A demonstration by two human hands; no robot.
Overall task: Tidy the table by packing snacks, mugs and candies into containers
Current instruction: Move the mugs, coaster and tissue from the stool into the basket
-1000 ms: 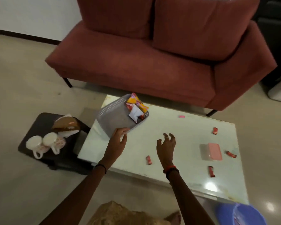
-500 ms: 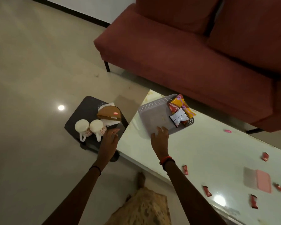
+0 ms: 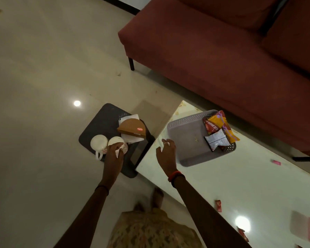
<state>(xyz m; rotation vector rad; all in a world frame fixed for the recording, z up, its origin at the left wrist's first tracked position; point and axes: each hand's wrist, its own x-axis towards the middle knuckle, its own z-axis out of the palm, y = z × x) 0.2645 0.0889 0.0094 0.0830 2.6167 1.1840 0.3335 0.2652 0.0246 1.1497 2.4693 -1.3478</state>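
Two white mugs stand upside down on a low dark stool (image 3: 104,119) left of the table. My left hand (image 3: 115,151) grips the handle of the right mug (image 3: 117,142); the left mug (image 3: 98,144) stands beside it, untouched. A grey plastic basket (image 3: 188,140) sits on the white table's (image 3: 213,178) left end, holding several snack packets (image 3: 217,130) at its right side. My right hand (image 3: 166,153) hovers with loose fingers just left of the basket's near corner, holding nothing. Small red candies (image 3: 218,205) lie scattered on the table.
A brown wedge-shaped box (image 3: 132,128) on white paper shares the stool with the mugs. A pink candy (image 3: 276,162) and a pink lidded box (image 3: 306,228) lie on the table's right part. A red sofa (image 3: 222,51) stands behind the table. Shiny floor spreads out to the left.
My view swung left and down toward the stool. My left hand left the basket, reached the stool and took the right mug's handle. My right hand moved to the basket's near corner.
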